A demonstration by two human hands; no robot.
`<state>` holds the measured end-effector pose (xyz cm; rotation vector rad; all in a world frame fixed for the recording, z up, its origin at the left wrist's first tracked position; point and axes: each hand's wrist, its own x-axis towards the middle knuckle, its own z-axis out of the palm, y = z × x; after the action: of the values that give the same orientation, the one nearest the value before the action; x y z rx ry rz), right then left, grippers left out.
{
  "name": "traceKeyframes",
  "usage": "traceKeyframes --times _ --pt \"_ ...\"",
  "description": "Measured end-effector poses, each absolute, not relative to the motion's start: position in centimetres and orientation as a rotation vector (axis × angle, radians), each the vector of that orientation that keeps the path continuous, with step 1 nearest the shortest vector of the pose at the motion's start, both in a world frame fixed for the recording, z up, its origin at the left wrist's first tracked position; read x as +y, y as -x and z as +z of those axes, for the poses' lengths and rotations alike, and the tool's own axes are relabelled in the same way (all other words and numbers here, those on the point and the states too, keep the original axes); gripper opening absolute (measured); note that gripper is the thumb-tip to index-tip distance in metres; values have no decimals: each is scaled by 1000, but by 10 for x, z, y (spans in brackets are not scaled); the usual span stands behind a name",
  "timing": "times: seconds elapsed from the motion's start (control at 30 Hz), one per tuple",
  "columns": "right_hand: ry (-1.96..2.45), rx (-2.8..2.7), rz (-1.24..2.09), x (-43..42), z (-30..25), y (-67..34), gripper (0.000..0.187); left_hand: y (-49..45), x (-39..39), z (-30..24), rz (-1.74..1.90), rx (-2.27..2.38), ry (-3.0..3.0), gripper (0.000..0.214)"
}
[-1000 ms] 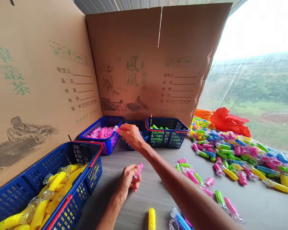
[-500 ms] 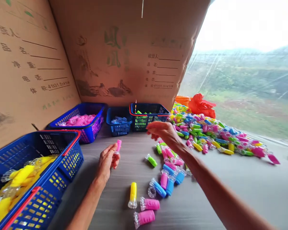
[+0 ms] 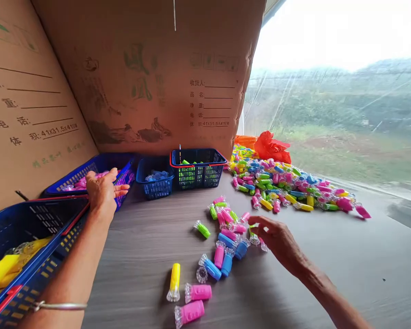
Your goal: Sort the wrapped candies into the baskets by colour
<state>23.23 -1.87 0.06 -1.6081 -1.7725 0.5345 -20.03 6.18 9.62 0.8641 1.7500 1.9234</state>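
My left hand (image 3: 102, 189) hovers over the rim of a blue basket (image 3: 126, 170) of pink toys, fingers spread and nothing in them. My right hand (image 3: 277, 238) rests low on the grey table (image 3: 144, 242) at the right edge of a small cluster of coloured plastic toys (image 3: 226, 233). Its thumb and fingers pinch around a clear-headed piece (image 3: 253, 238). A yellow toy (image 3: 174, 281) and two pink ones (image 3: 198, 292) lie nearer to me.
A basket of yellow toys (image 3: 37, 219) sits at the near left. A small blue basket (image 3: 155, 187) and a basket of green toys (image 3: 198, 176) stand against the cardboard wall (image 3: 150, 82). A big mixed pile (image 3: 284, 187) and a red bag (image 3: 272, 146) lie by the window.
My left hand carried its pink toy up to the pink basket and now shows empty. My right hand came back from the baskets down to the toy cluster. The view tilted down and right.
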Motion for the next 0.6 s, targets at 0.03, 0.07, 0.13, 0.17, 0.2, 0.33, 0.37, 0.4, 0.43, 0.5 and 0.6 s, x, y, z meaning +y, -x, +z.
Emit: traceKeyframes --times 0.03,0.07,0.13,0.17,0.2,0.33,0.37,0.4,0.43,0.5,0.6 --pt "1602 -1828 494 -21 -2 -229 27 198 61 92 1927 1782 -875 49" --pt "1594 -1888 433 -23 -4 -226 27 192 60 86 1909 1806 -911 54" --pt "1576 -2000 293 -24 -7 -217 28 169 54 73 1781 1856 -1113 47" --pt "1574 -2052 235 -24 -7 -213 29 152 50 66 1666 1875 -1269 39" --pt "1583 -2100 189 -23 -7 -210 29 132 46 59 1521 1875 -1451 30" --pt "1645 -2249 81 -17 -4 -197 26 45 33 35 1010 1641 -2141 36" --pt "1647 -2277 60 -16 -3 -195 25 26 32 30 920 1568 -2263 42" --pt "1644 -2298 37 -15 -3 -192 24 11 31 26 835 1499 -2371 45" --pt "1637 -2314 15 -15 -3 -190 23 -2 32 23 757 1441 -2460 46" --pt "1614 -2328 -5 -15 -5 -187 22 -19 35 19 626 1356 -2588 43" --pt "1558 -2279 24 -15 -11 -186 23 -29 41 16 549 1330 -2618 37"
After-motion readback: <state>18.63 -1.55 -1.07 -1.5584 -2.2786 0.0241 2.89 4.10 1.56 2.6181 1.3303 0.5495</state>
